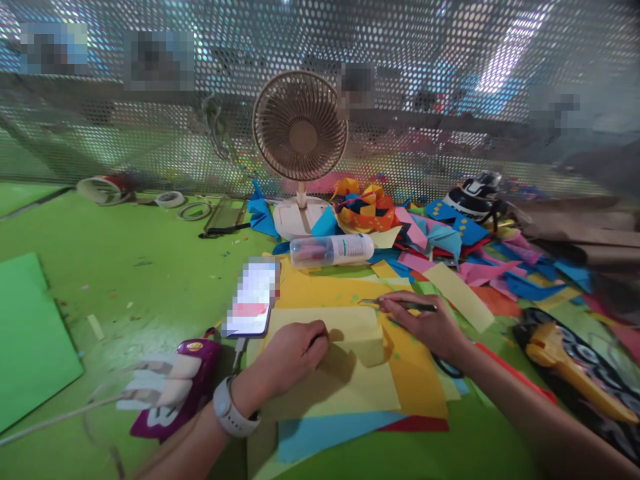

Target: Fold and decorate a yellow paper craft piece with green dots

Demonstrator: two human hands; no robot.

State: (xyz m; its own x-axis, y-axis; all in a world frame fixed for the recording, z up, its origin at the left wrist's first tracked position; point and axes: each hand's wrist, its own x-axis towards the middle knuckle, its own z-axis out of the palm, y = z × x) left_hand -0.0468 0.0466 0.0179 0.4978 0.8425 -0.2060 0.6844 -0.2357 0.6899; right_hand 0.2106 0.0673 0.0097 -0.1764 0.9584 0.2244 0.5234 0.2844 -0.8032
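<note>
My left hand, a pale watch on its wrist, rests with curled fingers on a pale yellow paper sheet. Its fingertips are hidden, so what they hold, if anything, cannot be seen. A slim dark-handled tool with a thin metal tip is pinched in my right hand, its tip pointing left over orange-yellow paper. The pale sheet has a raised or folded flap near its right side. Blue paper and red paper stick out underneath.
A phone lies left of the sheets, near a purple power strip with plugs and cables. Behind stand a clear bottle lying sideways and a fan. Folded coloured papers pile at right, beyond a patterned pouch. Green paper lies left.
</note>
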